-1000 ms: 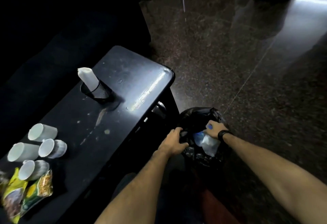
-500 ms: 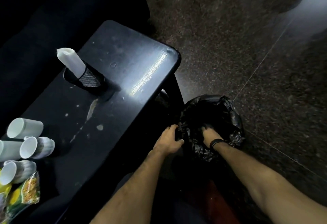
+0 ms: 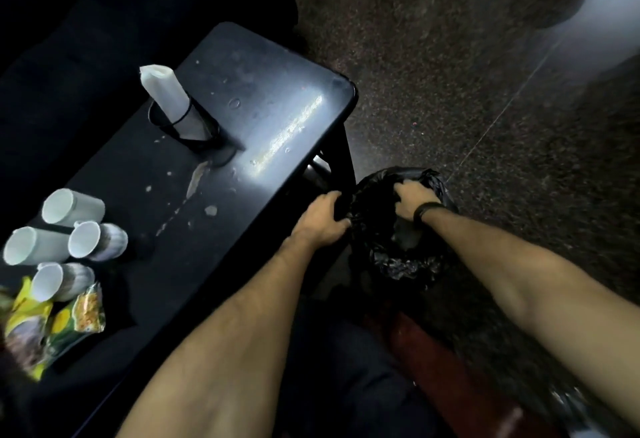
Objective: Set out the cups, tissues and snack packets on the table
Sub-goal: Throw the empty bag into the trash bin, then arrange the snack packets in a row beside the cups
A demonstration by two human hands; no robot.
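Note:
Several white cups (image 3: 74,207) lie on their sides at the left of the black table (image 3: 277,91). Yellow-green snack packets (image 3: 52,326) lie just below them at the table's left edge. A roll of white tissues (image 3: 164,89) stands tilted in a black mesh holder (image 3: 188,126). On the floor by the table's right end stands a bin lined with a black bag (image 3: 405,257). My left hand (image 3: 323,219) grips the bag's near-left rim. My right hand (image 3: 414,200), with a dark wristband, is closed on the bag's far rim.
Pale spots and smears mark the tabletop around the holder. A dark sofa or seat fills the space behind the table. Speckled dark stone floor spreads to the right, with bright reflections at the top right. A reddish object (image 3: 426,351) lies below the bin.
One second ago my right hand held a pale crumpled wrapper over the bin; it went down inside, and now it is up at the far rim without the wrapper. My left hand stayed on the rim.

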